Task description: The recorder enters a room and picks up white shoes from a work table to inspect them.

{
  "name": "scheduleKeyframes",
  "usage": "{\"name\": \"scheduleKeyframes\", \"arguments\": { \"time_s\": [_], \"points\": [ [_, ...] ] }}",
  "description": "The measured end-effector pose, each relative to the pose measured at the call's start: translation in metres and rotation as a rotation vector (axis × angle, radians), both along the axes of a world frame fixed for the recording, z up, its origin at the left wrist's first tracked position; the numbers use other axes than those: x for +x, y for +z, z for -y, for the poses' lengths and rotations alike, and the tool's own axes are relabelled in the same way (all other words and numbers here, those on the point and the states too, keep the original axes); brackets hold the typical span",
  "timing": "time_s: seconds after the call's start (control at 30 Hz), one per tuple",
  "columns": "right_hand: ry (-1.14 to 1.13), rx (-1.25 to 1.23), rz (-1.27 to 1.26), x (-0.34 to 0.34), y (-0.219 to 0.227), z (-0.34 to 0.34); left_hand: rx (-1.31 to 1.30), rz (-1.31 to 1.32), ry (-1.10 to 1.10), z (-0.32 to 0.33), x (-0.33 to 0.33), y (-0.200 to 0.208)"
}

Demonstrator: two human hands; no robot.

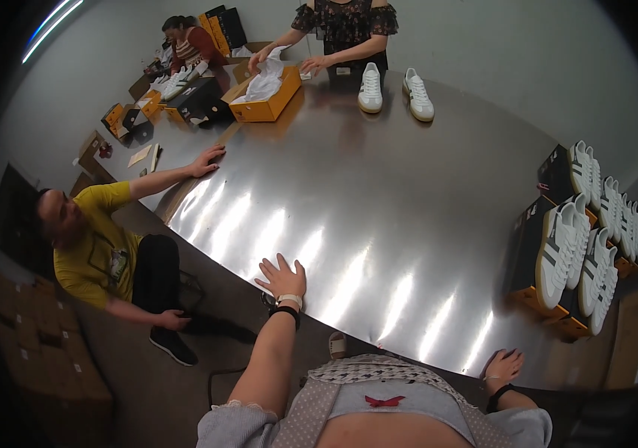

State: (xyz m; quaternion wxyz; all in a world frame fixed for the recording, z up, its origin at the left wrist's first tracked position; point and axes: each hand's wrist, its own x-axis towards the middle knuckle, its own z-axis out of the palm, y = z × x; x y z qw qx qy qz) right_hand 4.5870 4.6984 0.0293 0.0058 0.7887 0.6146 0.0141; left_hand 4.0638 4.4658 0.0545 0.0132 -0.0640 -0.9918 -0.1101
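My left hand (283, 280) lies flat on the near edge of a shiny metal-topped table (349, 201). Its fingers are spread and it holds nothing. Further right, my right hand (504, 366) rests on the same edge, fingers extended, with nothing seen in it. Closest to that hand are white sneakers (558, 254) with dark stripes, set on black and orange shoeboxes (529, 246) at the table's right end. Another pair of white sneakers (370, 89) stands apart at the far side.
Across the table a person's hands (317, 64) are near an open orange shoebox (267, 104) with white paper. A seated person in a yellow shirt (95, 254) rests a hand on the table at left. Another person (196, 46) sits far left beside shoeboxes. Cartons (43, 336) are stacked lower left.
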Motion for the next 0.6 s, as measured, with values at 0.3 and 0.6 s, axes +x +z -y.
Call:
{"name": "scheduleKeyframes", "arguments": {
  "time_s": [0.3,0.6],
  "points": [
    [-0.006,0.003,0.031,0.008,-0.008,0.005,-0.009,0.041,0.006,0.004,0.004,-0.001],
    [-0.003,0.001,0.046,0.010,-0.010,0.004,-0.006,0.039,0.008,0.006,0.004,-0.003]
  ]
}}
